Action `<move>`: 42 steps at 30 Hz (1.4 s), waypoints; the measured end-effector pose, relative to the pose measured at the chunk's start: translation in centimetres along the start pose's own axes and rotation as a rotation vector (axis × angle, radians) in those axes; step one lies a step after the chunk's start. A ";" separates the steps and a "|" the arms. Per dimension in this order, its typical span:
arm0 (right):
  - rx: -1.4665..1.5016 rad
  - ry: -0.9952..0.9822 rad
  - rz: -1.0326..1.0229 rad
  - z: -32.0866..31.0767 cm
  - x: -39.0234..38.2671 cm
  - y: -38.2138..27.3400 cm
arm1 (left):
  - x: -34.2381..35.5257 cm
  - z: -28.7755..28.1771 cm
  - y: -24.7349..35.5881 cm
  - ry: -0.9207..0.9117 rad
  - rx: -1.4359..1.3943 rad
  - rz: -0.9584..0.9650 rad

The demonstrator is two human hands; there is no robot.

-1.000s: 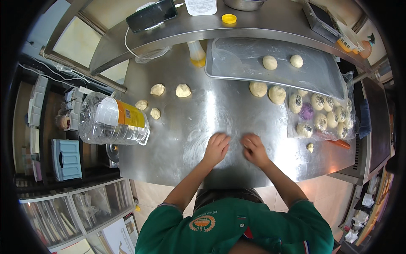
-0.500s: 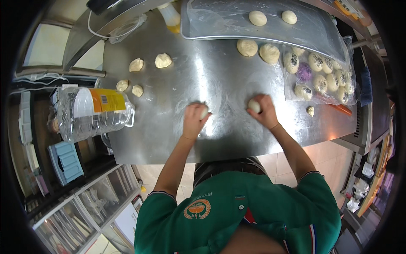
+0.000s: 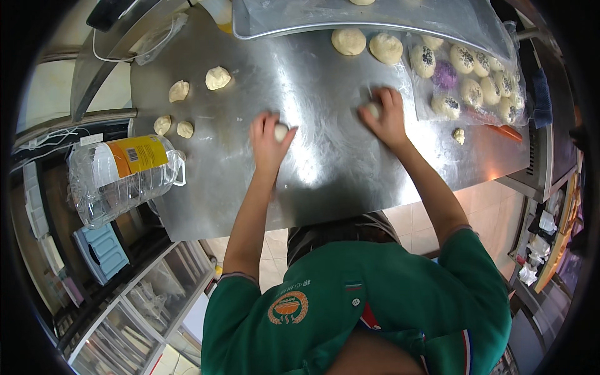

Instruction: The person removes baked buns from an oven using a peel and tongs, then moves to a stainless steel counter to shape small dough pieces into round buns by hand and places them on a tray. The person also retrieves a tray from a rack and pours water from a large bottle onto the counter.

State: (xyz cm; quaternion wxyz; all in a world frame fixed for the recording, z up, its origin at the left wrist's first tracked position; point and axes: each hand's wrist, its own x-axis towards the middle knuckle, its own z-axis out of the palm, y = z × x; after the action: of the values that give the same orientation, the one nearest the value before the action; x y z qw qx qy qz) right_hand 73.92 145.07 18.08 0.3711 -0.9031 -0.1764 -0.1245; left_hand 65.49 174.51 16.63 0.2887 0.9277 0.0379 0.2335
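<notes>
My left hand (image 3: pixel 267 145) is cupped round a small pale dough ball (image 3: pixel 281 132) on the steel worktop (image 3: pixel 325 169). Farther right, my right hand (image 3: pixel 390 122) curls over a second dough ball (image 3: pixel 374 110), partly hidden by the fingers. Both hands are slightly blurred. Left of my left hand sit several loose dough pieces, among them a larger lump (image 3: pixel 217 78) and a small one (image 3: pixel 185 129). Beyond my right hand lie two bigger round doughs (image 3: pixel 385 49). A tiny dough scrap (image 3: pixel 459 135) rests to the right.
A metal tray (image 3: pixel 300 19) spans the far edge. At right, several seed-topped buns (image 3: pixel 445 106) lie on plastic film, with a purple dough piece (image 3: pixel 444 74) among them. A large clear plastic jug (image 3: pixel 125 178) lies at the left edge, above a blue plastic case (image 3: pixel 103 250).
The view has shifted, so the tray and doughs appear higher. Both hands, still round their dough balls, have moved away from my body across the worktop.
</notes>
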 end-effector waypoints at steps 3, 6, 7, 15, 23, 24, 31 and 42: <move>-0.021 0.066 -0.144 4.8 1.9 -1.6 | 1.5 3.3 0.7 0.027 -0.049 0.038; 0.093 -0.114 -0.287 5.3 -1.6 -3.8 | -0.6 3.0 2.1 -0.149 -0.072 0.242; 0.239 -0.135 -0.365 3.9 -3.2 -3.9 | -1.9 1.5 2.1 -0.141 -0.182 0.312; 0.066 0.088 -0.065 5.2 2.3 -1.9 | 3.5 2.9 0.7 0.042 0.060 0.035; 0.136 -0.081 -0.229 -0.2 -4.3 -2.6 | -4.1 -1.2 1.3 -0.040 0.000 0.188; 0.037 -0.003 -0.172 -0.4 -3.0 -2.0 | -3.3 -1.5 0.9 0.057 0.060 0.124; 0.024 -0.025 -0.198 5.1 -1.0 -6.0 | 0.0 3.0 2.1 -0.088 -0.048 0.179; 0.114 0.050 -0.087 -1.3 -0.4 -5.0 | 0.5 -1.7 5.5 -0.048 -1.449 -0.841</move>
State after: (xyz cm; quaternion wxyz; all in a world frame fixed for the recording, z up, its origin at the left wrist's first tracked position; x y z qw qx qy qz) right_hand 71.37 147.34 21.93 0.4206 -0.8686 -0.2130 -0.1525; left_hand 64.76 170.97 21.08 0.8772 0.4257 0.2153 0.0533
